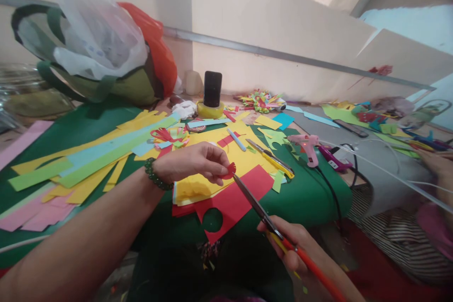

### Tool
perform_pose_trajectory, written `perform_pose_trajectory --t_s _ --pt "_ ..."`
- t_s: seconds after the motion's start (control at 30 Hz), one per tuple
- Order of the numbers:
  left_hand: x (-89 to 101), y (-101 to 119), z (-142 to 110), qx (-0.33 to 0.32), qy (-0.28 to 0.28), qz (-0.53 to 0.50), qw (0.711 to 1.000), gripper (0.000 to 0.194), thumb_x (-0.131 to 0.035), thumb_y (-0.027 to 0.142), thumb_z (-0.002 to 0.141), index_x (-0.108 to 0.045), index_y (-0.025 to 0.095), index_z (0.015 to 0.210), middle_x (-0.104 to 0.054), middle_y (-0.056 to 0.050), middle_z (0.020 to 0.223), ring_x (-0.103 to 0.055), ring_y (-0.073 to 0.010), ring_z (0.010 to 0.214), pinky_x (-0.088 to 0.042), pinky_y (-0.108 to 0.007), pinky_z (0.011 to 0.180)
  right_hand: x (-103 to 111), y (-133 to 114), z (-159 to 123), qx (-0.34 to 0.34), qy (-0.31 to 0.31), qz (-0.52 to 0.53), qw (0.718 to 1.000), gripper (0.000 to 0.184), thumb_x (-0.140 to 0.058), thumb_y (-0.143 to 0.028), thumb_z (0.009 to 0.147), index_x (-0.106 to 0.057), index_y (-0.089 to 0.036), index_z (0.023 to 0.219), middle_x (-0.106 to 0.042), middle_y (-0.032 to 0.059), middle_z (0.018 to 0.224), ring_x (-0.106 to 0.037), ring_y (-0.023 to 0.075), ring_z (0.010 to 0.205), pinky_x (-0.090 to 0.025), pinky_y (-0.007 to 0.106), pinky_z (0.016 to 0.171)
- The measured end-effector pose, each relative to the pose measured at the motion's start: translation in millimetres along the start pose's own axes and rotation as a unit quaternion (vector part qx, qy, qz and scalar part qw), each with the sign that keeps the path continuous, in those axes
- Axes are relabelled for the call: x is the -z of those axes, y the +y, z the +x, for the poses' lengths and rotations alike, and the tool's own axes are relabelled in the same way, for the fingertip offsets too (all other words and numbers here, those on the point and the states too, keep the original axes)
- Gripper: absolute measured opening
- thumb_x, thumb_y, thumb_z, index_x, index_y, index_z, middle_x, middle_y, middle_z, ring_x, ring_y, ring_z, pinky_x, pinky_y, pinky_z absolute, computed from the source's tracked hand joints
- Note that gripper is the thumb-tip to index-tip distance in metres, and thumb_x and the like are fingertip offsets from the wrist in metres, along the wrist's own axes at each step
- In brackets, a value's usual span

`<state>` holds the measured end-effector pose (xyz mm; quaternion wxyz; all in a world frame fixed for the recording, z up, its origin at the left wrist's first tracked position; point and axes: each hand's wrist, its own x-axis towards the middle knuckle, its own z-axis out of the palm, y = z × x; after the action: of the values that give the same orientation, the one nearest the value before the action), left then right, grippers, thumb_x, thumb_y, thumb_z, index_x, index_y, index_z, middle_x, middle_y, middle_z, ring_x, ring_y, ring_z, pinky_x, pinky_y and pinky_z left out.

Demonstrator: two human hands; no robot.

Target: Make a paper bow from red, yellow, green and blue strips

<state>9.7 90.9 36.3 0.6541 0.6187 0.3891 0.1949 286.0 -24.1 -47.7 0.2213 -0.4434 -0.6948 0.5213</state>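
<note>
My left hand (208,163), with a green bead bracelet at the wrist, pinches a small red paper piece (231,170) with a fringed edge. In my right hand (293,240) is a pair of scissors (253,203) with orange on the handle; the blade tips meet the lower edge of that piece. How far the blades are parted is hard to see. Below both hands lies a red paper sheet (244,196) with a round hole cut in it. Yellow paper (247,132) is spread behind, bearing a light blue pen (236,139) and a yellow cutter knife (272,158).
A pink glue gun (307,146) with a cord stands at the right, near a purple power strip (334,158). Coloured paper strips (88,155) cover the left side. A phone (213,88) leans upright behind. Bags (123,66) fill the back left. Another person's arm (439,165) shows far right.
</note>
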Motion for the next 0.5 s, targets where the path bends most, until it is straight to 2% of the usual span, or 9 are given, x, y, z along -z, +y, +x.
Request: perform_pose_trajectory --t_s 0.2,0.5 --pt "0.5 -0.3 0.2 -0.001 -0.005 -0.002 1.0 0.023 -0.082 0.029 0.064 -0.068 0.015 0.075 -0.072 -0.001 0.078 -0.067 -0.0118 0.068 -0.054 -0.022 0.064 0.1 2.7 0.2 -0.009 0.001 0.009 1.0 0.093 -0.04 -0.095 0.06 -0.058 -0.014 0.104 -0.033 -0.0069 0.059 -0.024 0.0083 0.053 -0.017 0.023 0.047" --pt "1.8 -2.2 2.0 0.002 -0.015 -0.002 1.0 0.023 -0.082 0.029 0.064 -0.068 0.015 0.076 -0.072 0.0 0.079 -0.067 -0.0103 0.065 -0.054 -0.02 0.063 1.5 6.6 -0.8 -0.006 0.009 -0.014 1.0 0.094 -0.039 -0.095 0.06 -0.059 -0.014 0.104 -0.032 -0.0059 0.062 -0.026 0.0095 0.058 -0.02 0.023 0.049"
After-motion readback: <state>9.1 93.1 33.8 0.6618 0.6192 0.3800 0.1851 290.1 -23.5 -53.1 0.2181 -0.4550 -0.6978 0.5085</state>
